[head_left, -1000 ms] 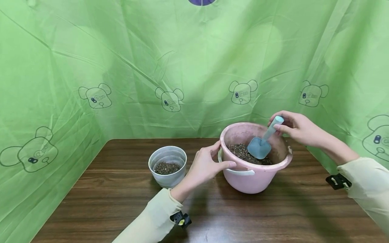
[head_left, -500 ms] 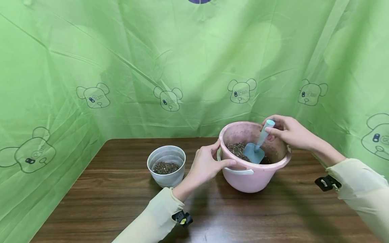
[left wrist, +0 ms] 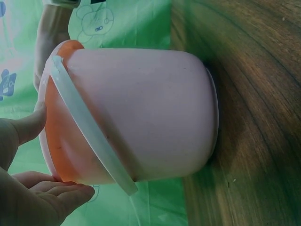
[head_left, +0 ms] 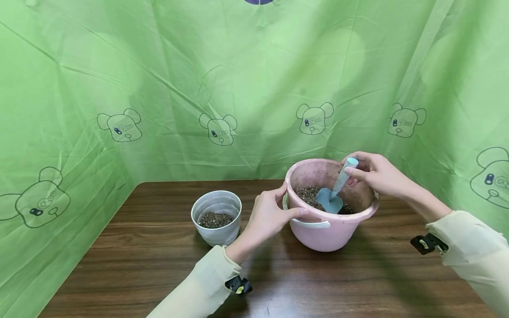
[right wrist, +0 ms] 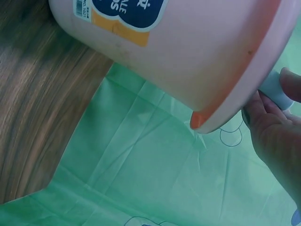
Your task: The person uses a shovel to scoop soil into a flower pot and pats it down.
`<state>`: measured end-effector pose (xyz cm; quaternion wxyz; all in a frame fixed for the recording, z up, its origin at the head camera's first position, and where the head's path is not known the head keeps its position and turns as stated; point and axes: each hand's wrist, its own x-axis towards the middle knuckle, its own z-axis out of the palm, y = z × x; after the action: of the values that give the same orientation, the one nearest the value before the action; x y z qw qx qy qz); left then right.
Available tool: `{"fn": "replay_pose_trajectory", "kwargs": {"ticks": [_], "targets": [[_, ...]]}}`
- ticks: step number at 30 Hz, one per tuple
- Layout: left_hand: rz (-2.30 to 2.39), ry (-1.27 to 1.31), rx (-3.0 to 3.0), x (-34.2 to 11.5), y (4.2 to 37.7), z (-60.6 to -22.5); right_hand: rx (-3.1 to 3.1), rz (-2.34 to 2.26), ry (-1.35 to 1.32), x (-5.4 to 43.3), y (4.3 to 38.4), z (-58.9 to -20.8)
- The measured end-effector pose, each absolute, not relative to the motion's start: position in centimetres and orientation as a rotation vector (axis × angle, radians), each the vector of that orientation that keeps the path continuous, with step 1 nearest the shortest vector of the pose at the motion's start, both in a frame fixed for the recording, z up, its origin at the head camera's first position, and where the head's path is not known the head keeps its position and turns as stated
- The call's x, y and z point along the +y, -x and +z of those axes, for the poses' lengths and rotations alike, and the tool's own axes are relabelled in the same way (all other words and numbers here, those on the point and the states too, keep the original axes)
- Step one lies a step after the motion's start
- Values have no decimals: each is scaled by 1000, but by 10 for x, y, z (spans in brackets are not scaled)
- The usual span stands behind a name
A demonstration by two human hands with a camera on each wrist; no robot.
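Observation:
A pink bucket (head_left: pixel 328 234) with dark soil (head_left: pixel 310 197) inside stands on the table, its pale handle (head_left: pixel 312 224) hanging down at the front. My left hand (head_left: pixel 268 216) holds the bucket's left side near the rim, thumb at the front and fingers farther back; the left wrist view shows them on the outside. Over the bucket's right part, my right hand (head_left: pixel 375 173) grips the tapered grip of a small blue hand shovel (head_left: pixel 331 201). The shovel tilts, its blade down at the soil. In the right wrist view, the bucket wall hides the blade.
A grey plastic pot (head_left: pixel 216 232) with some soil in its bottom stands left of the bucket, close to my left forearm. Behind and beside the brown wooden table (head_left: pixel 131 265) hangs a green cloth (head_left: pixel 254 88) with printed bear heads.
My right hand has moved left and slightly down, bringing the shovel's blade lower toward the soil and the bucket's near wall. The left hand keeps its place on the bucket.

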<state>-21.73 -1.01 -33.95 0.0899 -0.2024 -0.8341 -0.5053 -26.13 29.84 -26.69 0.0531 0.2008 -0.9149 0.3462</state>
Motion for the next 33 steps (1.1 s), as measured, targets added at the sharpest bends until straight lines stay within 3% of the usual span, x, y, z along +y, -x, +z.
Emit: {"fn": "replay_pose_trajectory", "kwargs": {"ticks": [33], "targets": [[-1469,607,-2479,-11,217,-339,-2563,1986,-455,291,256,-271]]}}
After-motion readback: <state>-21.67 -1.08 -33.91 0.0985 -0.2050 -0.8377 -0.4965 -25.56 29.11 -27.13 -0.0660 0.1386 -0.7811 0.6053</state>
